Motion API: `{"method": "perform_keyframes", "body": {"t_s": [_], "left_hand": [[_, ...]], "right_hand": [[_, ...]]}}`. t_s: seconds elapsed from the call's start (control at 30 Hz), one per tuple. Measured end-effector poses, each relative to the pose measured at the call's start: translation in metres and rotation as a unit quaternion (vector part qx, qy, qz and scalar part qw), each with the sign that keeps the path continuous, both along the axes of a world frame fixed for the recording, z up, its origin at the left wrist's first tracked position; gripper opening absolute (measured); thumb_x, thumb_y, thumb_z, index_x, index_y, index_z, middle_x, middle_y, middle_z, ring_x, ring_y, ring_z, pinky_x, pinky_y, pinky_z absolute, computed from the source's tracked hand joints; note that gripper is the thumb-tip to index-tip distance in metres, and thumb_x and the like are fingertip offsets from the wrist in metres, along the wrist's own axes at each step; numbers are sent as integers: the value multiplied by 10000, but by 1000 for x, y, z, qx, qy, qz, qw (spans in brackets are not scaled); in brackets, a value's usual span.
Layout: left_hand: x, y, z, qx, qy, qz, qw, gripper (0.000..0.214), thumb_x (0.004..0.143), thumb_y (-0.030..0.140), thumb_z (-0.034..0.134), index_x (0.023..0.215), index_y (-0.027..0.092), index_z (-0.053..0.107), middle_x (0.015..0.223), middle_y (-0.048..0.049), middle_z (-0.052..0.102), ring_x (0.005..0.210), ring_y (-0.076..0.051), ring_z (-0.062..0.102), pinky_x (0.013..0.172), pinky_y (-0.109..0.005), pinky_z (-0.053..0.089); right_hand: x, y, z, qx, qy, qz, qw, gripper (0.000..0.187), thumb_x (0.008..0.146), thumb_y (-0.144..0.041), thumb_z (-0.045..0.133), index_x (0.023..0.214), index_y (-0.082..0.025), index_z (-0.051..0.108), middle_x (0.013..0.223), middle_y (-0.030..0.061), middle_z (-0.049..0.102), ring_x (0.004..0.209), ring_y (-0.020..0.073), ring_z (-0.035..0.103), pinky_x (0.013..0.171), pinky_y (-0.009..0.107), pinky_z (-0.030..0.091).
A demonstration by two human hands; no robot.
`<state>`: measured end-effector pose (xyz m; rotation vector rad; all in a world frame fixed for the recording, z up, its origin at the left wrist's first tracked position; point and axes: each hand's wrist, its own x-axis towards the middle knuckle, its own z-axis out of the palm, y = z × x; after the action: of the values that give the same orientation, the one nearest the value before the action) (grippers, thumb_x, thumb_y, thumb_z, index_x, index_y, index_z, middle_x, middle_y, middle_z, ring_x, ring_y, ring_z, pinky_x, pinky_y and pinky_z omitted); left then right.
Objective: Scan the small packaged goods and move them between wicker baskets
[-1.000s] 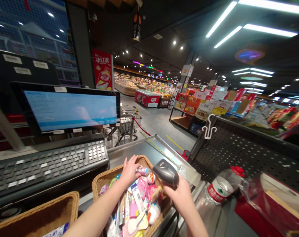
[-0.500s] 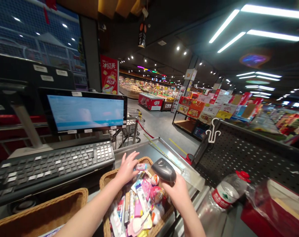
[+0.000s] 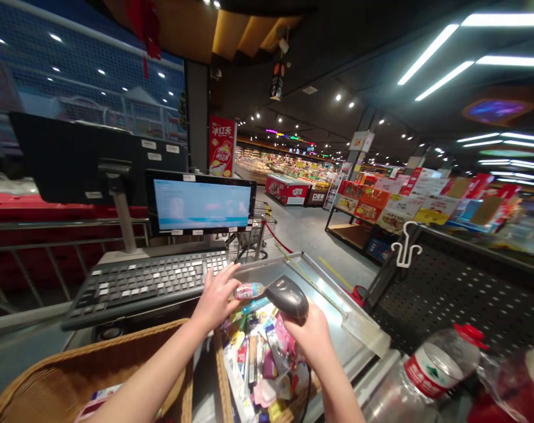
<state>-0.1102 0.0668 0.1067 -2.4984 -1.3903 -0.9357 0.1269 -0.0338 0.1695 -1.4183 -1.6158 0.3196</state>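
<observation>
My left hand (image 3: 214, 298) grips a small clear bottle-shaped item (image 3: 248, 291) with a pink, white and blue label, held by one end above the basket's far side. In my right hand (image 3: 308, 329) is a black handheld barcode scanner (image 3: 286, 295), its head pointing left toward that item; the two are close together. Beneath both hands stands a wicker basket (image 3: 223, 376) full of small colourful packets and sweets (image 3: 258, 352). A second wicker basket (image 3: 33, 376) sits to the left under my left forearm, with a few packages in it.
A keyboard (image 3: 152, 285) and a lit monitor (image 3: 202, 205) stand at the left. Metal counter (image 3: 332, 346) runs along the right. A large clear bottle with a red cap (image 3: 438, 364) and a black perforated panel (image 3: 469, 282) with a white hook (image 3: 406, 247) are at the right.
My left hand has lifted the small bottle-shaped item out of the basket and moved it left. The scanner stays close to it. The camera view has turned left.
</observation>
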Motion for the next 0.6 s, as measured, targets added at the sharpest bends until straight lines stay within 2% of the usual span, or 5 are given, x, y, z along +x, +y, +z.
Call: {"method": "perform_keyframes", "body": {"t_s": [0.13, 0.23, 0.6], "left_hand": [[-23, -11, 6, 7, -3, 28, 1000, 179, 771, 215, 581, 937, 250, 639, 1492, -86, 447, 1399, -293, 367, 1176, -617, 81], [-39, -18, 10, 15, -10, 42, 999, 172, 777, 235, 590, 938, 259, 648, 1492, -73, 448, 1396, -295, 371, 1173, -625, 77], [-91, -44, 28, 57, -19, 94, 994, 151, 804, 247, 572, 931, 256, 652, 1488, -88, 453, 1390, -301, 383, 1158, -634, 112]], "right_hand": [[-22, -3, 4, 0, -11, 31, 999, 280, 685, -179, 608, 947, -171, 704, 912, 79, 721, 865, 251, 673, 809, 344, 528], [-37, -7, 7, 7, -17, 49, 999, 325, 689, -174, 605, 1002, -179, 694, 975, 80, 716, 917, 253, 664, 833, 344, 523], [-84, -29, 15, 25, -28, 92, 995, 400, 673, -148, 598, 1061, -195, 681, 1026, 78, 708, 965, 261, 654, 885, 365, 515]]}}
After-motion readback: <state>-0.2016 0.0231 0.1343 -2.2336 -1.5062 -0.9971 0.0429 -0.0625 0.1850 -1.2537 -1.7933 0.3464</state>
